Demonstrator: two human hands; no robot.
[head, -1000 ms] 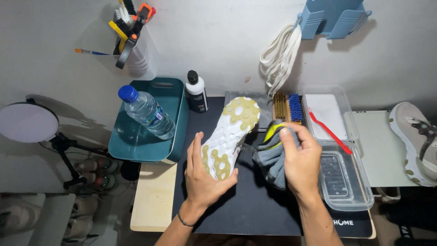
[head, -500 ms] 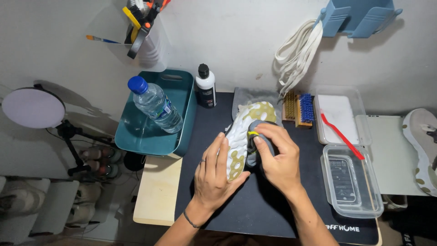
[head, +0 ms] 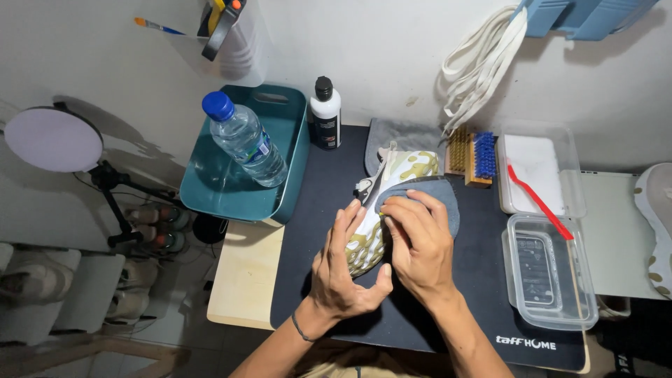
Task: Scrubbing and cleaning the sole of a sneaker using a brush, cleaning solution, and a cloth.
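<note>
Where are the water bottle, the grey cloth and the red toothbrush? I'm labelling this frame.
water bottle (head: 246, 145), head view, clear body.
grey cloth (head: 439, 199), head view, its top fold.
red toothbrush (head: 539, 203), head view, mid handle.

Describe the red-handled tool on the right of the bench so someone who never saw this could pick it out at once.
Start at the dark mat on the bench and look right of it, to two clear plastic containers standing one behind the other. The red-handled tool lies slanted across where they meet. It is thin, long and bright red, unlike the blocky wooden brushes nearby.
</note>
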